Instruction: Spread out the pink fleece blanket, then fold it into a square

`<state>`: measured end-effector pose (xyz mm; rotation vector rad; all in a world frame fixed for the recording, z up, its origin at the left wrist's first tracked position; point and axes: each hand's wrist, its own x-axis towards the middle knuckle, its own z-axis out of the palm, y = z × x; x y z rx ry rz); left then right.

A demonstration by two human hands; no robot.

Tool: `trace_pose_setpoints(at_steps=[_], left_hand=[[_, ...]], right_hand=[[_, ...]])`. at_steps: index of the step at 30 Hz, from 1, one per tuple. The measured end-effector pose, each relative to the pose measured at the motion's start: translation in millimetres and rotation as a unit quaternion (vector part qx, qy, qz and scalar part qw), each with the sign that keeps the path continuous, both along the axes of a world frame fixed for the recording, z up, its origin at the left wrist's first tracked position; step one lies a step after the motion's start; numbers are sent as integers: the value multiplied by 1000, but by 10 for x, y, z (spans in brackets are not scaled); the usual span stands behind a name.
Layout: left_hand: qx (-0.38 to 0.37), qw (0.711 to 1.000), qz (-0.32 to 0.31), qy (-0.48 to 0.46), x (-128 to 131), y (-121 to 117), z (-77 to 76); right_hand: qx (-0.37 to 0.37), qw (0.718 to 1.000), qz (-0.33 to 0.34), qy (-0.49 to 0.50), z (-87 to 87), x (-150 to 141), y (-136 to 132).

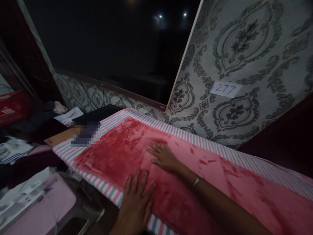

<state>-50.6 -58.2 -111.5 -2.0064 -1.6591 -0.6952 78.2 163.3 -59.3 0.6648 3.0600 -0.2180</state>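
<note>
A red plush cloth [114,153] lies spread flat on a striped board cover [110,192], and it reaches out beneath both of the person's hands and past them on either side. The part beyond the fingertips, toward the board's left end, looks deeper red, while paler pink patches show around the right hand and along the stretch to its right.

On the patterned wall [244,42] a paper label [226,89] carries the handwritten number "277". A red bag [14,107] at the far left has white marks too blurred to read.

The right hand [165,158] is open, palm down on the cloth with its fingers spread and pointing left; a thin bracelet [196,181] circles the wrist. The left hand [137,202] is also open, resting palm down at the cloth's near edge, fingers apart and pointing away from the person. Neither hand grips anything.
</note>
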Motion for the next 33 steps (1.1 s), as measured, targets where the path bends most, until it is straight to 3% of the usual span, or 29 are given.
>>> trace_pose_setpoints(at_steps=[4, 8, 13, 15, 18, 20, 22, 25, 28, 30, 33], left_hand=[[5, 1000, -15, 5, -31, 25, -171], [33, 999, 8, -23, -54, 81, -357], [70, 996, -5, 55, -83, 137, -417], [94, 995, 2, 40, -54, 157, -411], [121, 992, 20, -12, -1, 152, -347], [109, 994, 9, -1, -30, 110, -226], [92, 996, -3, 16, -142, 61, -56], [78, 996, 37, -8, -413, 49, 156], [53, 992, 109, -24, -644, 123, 166], [33, 991, 130, -11, -718, 171, 83], [15, 990, 139, 5, -733, 187, -40]], right_hand=[[14, 989, -139, -38, 21, -134, 779], [2, 974, -223, -35, -11, -205, 1232], [1, 968, -250, -16, -132, -193, 1382], [8, 967, -252, -22, -140, -200, 1386], [27, 958, -282, -38, -53, -270, 1298], [45, 954, -295, -26, 43, -360, 1117], [55, 970, -238, -1, 122, -466, 803], [30, 999, -36, 12, 146, -607, 176], [-6, 994, 110, 25, 89, -704, -292], [-11, 990, 139, 32, 54, -770, -329], [-2, 996, 91, 11, 40, -894, 38]])
